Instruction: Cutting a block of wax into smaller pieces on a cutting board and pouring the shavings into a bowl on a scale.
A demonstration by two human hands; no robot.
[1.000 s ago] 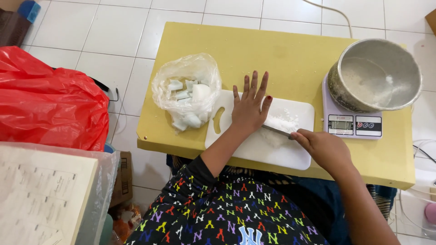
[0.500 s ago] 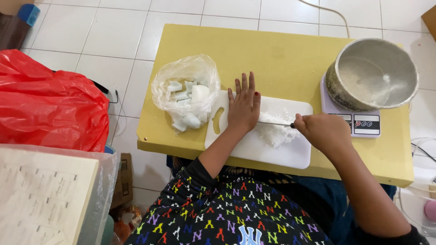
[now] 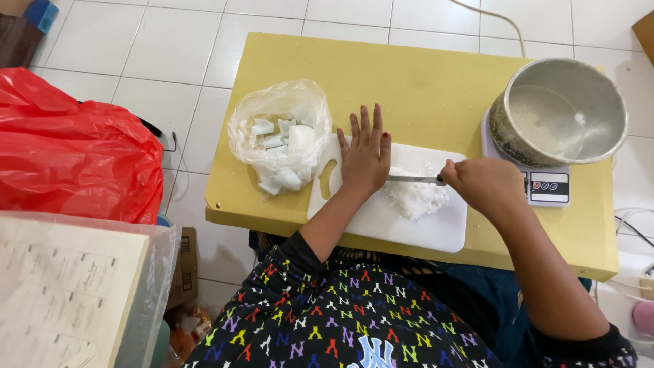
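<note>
Right hand: your right hand (image 3: 485, 185) clenched the thin steel knife (image 3: 411, 179); blade over the white chopped pile (image 3: 414, 197)
Left hand: your left hand (image 3: 366, 158) lay flat, released, pressing the blade tip on the white plastic cutting board (image 3: 422, 228)

A red plastic bag (image 3: 71, 146) lies on the floor beside a metal pot (image 3: 562, 109) on a scale (image 3: 541, 185).
</note>
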